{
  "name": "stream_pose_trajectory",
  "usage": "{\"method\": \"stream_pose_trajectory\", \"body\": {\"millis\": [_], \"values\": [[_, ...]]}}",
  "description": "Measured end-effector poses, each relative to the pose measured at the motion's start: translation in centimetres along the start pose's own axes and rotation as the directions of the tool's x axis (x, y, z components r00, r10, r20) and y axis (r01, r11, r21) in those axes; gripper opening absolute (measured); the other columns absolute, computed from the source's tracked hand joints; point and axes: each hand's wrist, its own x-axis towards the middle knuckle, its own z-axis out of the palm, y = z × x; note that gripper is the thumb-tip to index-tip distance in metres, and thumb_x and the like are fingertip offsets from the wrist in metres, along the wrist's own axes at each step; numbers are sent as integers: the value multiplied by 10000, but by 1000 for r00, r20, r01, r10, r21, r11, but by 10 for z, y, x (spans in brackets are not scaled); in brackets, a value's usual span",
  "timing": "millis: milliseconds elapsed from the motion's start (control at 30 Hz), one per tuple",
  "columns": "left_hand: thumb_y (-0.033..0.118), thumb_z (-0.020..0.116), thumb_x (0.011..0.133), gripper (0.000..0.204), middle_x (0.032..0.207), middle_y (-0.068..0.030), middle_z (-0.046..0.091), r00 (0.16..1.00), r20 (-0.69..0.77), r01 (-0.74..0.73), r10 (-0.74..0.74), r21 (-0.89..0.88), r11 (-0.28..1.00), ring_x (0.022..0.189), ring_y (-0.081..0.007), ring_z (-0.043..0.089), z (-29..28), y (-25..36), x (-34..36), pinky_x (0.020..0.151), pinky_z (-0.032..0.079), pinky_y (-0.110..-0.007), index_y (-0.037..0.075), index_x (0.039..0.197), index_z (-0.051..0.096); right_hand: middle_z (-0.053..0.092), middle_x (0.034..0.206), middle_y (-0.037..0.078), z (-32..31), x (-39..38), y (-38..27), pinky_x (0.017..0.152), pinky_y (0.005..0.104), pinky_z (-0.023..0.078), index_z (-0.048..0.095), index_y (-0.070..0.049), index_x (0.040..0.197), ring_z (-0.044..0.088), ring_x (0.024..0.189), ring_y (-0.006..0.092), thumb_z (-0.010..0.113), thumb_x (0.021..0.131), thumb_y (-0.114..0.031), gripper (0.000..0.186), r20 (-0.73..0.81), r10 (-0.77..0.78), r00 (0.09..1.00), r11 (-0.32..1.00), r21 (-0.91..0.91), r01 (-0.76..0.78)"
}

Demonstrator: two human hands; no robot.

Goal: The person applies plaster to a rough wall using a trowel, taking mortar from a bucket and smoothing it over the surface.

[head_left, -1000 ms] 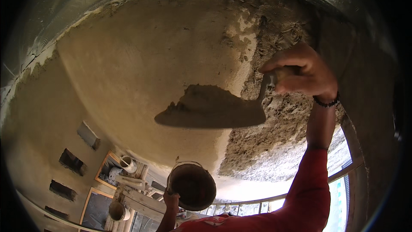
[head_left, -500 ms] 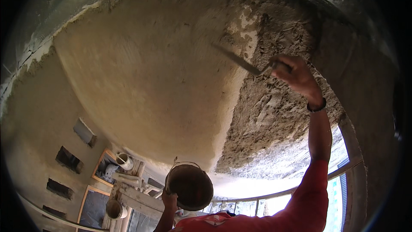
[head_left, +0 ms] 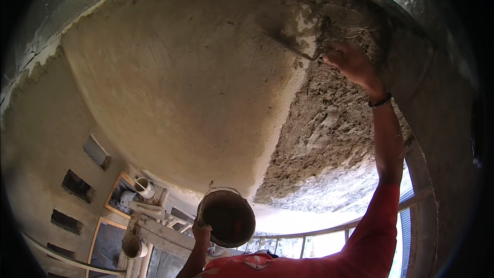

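Observation:
My right hand (head_left: pixel 354 66) is raised and closed around the handle of a trowel (head_left: pixel 294 49). The blade is blurred and points up and left, at the border between smooth plaster (head_left: pixel 190 87) and a rough, lumpy coat (head_left: pixel 329 118); I cannot tell whether it touches. Low in the view, my left hand (head_left: pixel 202 231) grips the left side of a bucket (head_left: pixel 248 211), whose mouth faces me. The inside of the bucket is dark, with a small reddish patch, and its wire handle stands up over the rim.
At lower left are wooden planks (head_left: pixel 159 234), a white pail (head_left: pixel 145 189) with a stick in it and another pail (head_left: pixel 135 247). Several rectangular openings (head_left: pixel 78 184) pierce the left wall. A bright window (head_left: pixel 324 244) lies behind my right arm, beside a beam (head_left: pixel 419 198).
My right hand and the trowel have moved up, toward the top of the plaster border. The bucket stays in my left hand, nearly in the same place.

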Motion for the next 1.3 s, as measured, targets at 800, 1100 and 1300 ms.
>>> {"method": "stream_pose_trajectory", "body": {"millis": [800,1100,1300], "values": [[-64,548,538,546,955,-71,610,997,81,-5,4,16,1000,815,-212,575,0,12,15,722,480,-306,-10,1080,575,708,891,143,-81,-10,25,675,364,522,673,-92,1128,694,745,260,714,842,-312,363,-571,-62,819,968,-235,-90],[-28,526,557,569,990,-83,634,993,114,-16,14,17,1000,860,-216,594,-2,7,21,788,488,-311,-4,1122,588,700,838,90,-61,-41,-50,592,281,502,661,0,1127,626,632,129,708,871,-230,347,-205,-196,959,955,180,234],[-33,543,565,562,987,-85,636,994,110,-27,16,104,994,843,-218,596,0,3,26,776,497,-323,-7,1125,583,645,717,31,-39,-22,-7,436,221,410,633,10,1162,533,521,56,639,938,-267,356,-122,28,992,733,677,63]]}}
